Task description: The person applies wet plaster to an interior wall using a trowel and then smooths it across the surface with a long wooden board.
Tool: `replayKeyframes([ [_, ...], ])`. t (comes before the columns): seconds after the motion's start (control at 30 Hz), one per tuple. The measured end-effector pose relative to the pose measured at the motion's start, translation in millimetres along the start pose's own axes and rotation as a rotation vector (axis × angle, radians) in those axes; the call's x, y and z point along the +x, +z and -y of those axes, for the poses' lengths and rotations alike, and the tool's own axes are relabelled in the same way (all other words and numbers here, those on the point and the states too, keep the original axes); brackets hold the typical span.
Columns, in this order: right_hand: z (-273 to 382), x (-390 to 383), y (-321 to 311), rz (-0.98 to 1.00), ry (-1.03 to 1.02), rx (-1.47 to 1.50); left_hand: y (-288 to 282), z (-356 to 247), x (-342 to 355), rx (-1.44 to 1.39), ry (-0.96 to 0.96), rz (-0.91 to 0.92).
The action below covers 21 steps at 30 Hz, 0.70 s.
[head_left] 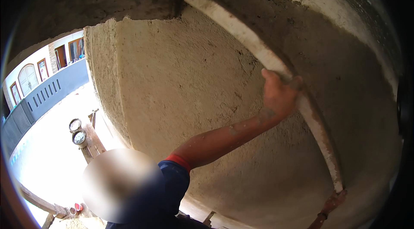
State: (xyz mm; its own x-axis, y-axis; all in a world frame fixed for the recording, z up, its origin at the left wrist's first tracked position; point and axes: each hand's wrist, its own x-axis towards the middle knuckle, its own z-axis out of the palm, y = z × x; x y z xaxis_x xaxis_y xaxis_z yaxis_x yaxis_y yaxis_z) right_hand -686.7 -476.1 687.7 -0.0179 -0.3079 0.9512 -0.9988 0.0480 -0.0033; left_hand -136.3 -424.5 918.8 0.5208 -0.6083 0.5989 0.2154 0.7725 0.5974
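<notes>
Along the wall (172,78), the right hand (336,199) clamps the board (308,112), left hand unseen; best match the co-worker's hand (280,97) evenly.

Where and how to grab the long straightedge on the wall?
Grip the straightedge across its narrow width, coming from the side away from the plastered wall, which backs it. It's long and slim, so two spread holds likely steady it best: one around mid-length, where the upper hand grips, one at the lower end, where the lower hand is.
</notes>
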Motion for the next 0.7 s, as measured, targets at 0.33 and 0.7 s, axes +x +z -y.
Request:
replayKeyframes([
  [0.33, 39, -4, -9, 0.171, -0.074, -0.08, -109, 59, -40, -0.012, -0.153, -0.252],
  [0.7, 42, 19, 4, 0.141, -0.046, -0.191, -66, 21, 2, 0.158, -0.125, -0.229],
])
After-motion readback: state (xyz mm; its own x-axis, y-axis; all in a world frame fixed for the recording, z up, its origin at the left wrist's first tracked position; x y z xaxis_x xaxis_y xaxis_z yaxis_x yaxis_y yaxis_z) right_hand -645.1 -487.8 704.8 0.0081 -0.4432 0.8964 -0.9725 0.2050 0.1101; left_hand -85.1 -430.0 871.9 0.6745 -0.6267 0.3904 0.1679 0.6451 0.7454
